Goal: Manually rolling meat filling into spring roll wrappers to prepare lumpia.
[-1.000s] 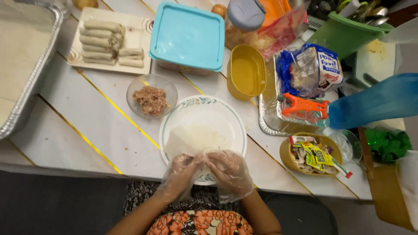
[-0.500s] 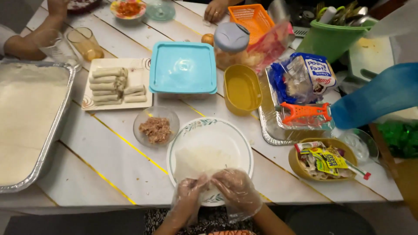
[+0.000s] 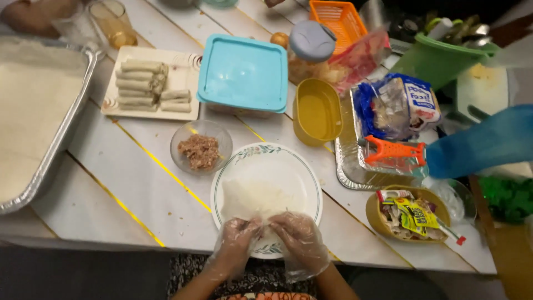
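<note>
A thin white wrapper (image 3: 255,199) lies flat on a round white plate (image 3: 302,169) with a floral rim. Both hands wear clear plastic gloves. My left hand (image 3: 237,240) and my right hand (image 3: 300,236) pinch the wrapper's near edge together at the plate's front rim. Just left of the plate stands a small glass bowl of brown minced filling (image 3: 200,150). Farther back, a rectangular plate (image 3: 111,103) carries several finished rolls (image 3: 147,86).
A big foil tray of white grains (image 3: 33,111) fills the left. Behind the plate: a turquoise lidded box (image 3: 243,72), a yellow tub (image 3: 316,114), a foil tray with a bag and orange tool (image 3: 394,153), a bowl of packets (image 3: 411,214). Another person's blue sleeve (image 3: 483,144) reaches in at right.
The view has shifted nearer and slightly down the table. Both hands stay at the wrapper's near edge, fingers working closer together.
</note>
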